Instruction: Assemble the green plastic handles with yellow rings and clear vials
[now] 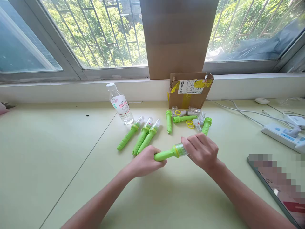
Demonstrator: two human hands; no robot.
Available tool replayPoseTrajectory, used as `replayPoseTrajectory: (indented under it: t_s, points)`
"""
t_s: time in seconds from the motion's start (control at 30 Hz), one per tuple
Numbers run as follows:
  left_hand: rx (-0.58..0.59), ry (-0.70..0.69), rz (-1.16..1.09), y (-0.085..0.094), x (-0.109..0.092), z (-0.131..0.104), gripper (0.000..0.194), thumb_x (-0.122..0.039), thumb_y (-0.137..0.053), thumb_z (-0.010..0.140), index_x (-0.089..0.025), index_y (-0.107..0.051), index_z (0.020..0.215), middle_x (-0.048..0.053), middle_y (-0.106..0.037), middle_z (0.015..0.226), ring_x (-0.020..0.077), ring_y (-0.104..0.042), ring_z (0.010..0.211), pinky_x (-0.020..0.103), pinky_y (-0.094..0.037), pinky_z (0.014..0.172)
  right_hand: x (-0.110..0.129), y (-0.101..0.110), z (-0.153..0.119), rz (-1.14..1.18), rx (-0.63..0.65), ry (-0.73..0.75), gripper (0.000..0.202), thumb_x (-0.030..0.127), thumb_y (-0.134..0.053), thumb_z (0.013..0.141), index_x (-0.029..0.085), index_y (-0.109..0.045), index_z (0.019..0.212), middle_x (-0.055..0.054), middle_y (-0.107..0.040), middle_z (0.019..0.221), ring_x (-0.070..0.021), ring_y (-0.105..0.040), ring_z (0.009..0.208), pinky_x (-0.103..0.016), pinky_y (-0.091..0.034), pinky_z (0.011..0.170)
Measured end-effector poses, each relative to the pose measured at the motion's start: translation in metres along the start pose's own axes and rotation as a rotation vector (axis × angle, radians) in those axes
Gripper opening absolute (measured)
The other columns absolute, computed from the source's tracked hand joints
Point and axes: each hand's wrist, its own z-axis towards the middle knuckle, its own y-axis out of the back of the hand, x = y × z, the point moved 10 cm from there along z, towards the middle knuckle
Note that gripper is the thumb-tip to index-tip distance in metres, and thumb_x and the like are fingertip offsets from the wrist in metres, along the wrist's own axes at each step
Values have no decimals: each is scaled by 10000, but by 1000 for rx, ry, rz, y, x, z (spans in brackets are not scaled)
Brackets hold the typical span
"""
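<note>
While the left hand (146, 160) grips the lower end of a green handle (165, 155), the right hand (201, 149) closes its fingers around the clear cap (181, 149) at the other end, holding the piece level just above the middle of the table (47, 152). Three finished pieces (140, 135) lie side by side farther back, near a water bottle (119, 104). Loose parts (190, 119) sit before a cardboard box (189, 90) at the far edge.

We are holding a green tube (166, 154) with a yellow ring and clear cap, lying level, just before the box (189, 90).
</note>
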Motion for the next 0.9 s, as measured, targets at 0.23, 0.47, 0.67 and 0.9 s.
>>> replayPoseTrajectory:
  t_s: [0.23, 0.47, 0.67, 0.9]
  points:
    - [-476, -46, 766, 32, -14, 5, 215, -58, -388, 808, -173, -552, 731, 51, -581, 632, 195, -545, 576, 306, -198, 499, -19, -62, -11, 181, 682, -273, 153, 148, -540, 691, 183, -479, 556, 32, -496, 478, -93, -306, 431, -266, -104, 476]
    - [-420, -34, 669, 56, -19, 12, 141, -157, -442, 802, -190, -460, 666, 25, -535, 595, 175, -517, 533, 293, -211, 478, -24, -56, 2, 88, 537, -269, 148, 119, -535, 714, 177, -503, 582, 26, -504, 511, -100, -318, 470, -266, -113, 504]
    - [145, 54, 30, 20, -17, 18, 307, -298, -532, 748, -203, -302, 567, -30, -363, 495, 105, -389, 413, 261, -209, 412, -17, -14, 26, -108, 63, -20, 181, 76, -554, 775, 193, -540, 637, 38, -470, 509, -118, -349, 541, -256, -183, 550]
    - [-387, 37, 690, 45, -22, 23, 171, -129, -398, 785, -174, -541, 703, 69, -567, 598, 217, -586, 571, 289, -268, 495, -33, -74, 1, 177, 718, -337, 92, 103, -537, 622, 174, -512, 570, 6, -524, 507, -97, -314, 457, -273, -105, 511]
